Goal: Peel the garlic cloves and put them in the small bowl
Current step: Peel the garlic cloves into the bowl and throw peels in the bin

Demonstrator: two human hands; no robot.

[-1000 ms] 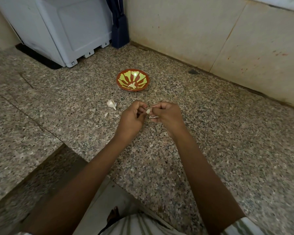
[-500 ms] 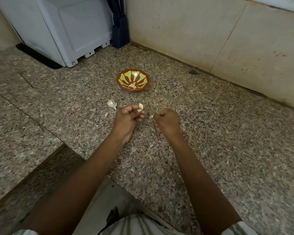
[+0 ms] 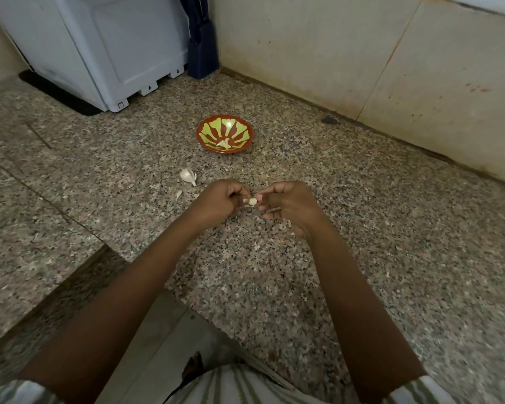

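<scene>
A pale garlic clove [image 3: 250, 202] is pinched between my left hand [image 3: 216, 201] and my right hand [image 3: 289, 204], just above the speckled granite counter [image 3: 333, 228]. Both hands' fingertips close on it from either side. The small red bowl [image 3: 204, 132] with a green petal pattern stands beyond the hands and holds a peeled clove [image 3: 224, 143]. An unpeeled clove [image 3: 187, 176] lies on the counter left of my left hand, with a scrap of papery skin [image 3: 178, 195] near it.
A white appliance [image 3: 108, 51] stands at the back left, with a dark blue object [image 3: 202, 45] beside it in the corner. A beige wall [image 3: 362, 62] runs along the back right. The counter's front edge drops away at lower left.
Half a second ago my hands were apart, the clove in my left fingers and my right hand down at the counter. Now my right hand has come back to the clove.
</scene>
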